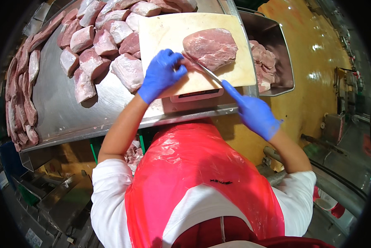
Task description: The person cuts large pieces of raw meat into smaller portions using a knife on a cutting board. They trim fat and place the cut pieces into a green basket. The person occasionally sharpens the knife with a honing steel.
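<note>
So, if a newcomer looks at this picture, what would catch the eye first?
Probably the red apron, filling the lower middle. Above it, the blue-gloved left hand and right hand stand out, the right holding a knife by the meat on the pale board. Then the chunks heaped at upper left.

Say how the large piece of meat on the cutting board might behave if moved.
The large piece of meat would probably feel slippery, as its surface looks moist. No bone shows, so it may sag somewhat. It lies broad and low on the cutting board, so rolling seems unlikely.
</note>
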`<state>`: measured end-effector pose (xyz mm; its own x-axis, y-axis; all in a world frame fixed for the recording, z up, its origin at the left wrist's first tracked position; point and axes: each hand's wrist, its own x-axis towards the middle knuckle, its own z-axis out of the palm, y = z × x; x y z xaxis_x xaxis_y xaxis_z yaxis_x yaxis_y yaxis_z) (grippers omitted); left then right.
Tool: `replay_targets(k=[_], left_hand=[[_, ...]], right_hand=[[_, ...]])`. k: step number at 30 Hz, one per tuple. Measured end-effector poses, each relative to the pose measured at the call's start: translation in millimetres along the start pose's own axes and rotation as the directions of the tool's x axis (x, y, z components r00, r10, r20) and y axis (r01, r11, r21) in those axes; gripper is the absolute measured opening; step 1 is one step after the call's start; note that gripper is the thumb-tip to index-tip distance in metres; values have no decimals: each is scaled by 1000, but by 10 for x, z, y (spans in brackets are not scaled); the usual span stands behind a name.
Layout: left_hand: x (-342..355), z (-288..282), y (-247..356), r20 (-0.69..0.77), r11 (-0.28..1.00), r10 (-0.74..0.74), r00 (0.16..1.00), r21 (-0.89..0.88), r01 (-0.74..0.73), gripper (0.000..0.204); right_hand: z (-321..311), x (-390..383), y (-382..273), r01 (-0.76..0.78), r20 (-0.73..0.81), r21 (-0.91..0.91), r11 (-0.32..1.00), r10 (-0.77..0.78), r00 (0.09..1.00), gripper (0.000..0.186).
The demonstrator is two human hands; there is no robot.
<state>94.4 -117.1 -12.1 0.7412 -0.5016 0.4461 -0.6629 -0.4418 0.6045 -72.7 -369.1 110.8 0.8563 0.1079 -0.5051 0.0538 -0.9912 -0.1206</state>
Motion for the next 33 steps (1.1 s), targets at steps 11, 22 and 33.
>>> replay_targets(k=[11,22,33], left_hand=[[-854,-1368,-214,-391,666,-722,570,-617,419,22],[-1836,-560,315,-450,804,-549,704,-55,592,53],[77,273,475,-54,776,-530,846,-434,459,48]], right_hand=[[-98,-412,667,231,-503,343,911,-29,864,55],[167,1070,1180,390,-384,921,20,225,895,25],[-424,1616,506,431,-728,573,697,191,658,28]])
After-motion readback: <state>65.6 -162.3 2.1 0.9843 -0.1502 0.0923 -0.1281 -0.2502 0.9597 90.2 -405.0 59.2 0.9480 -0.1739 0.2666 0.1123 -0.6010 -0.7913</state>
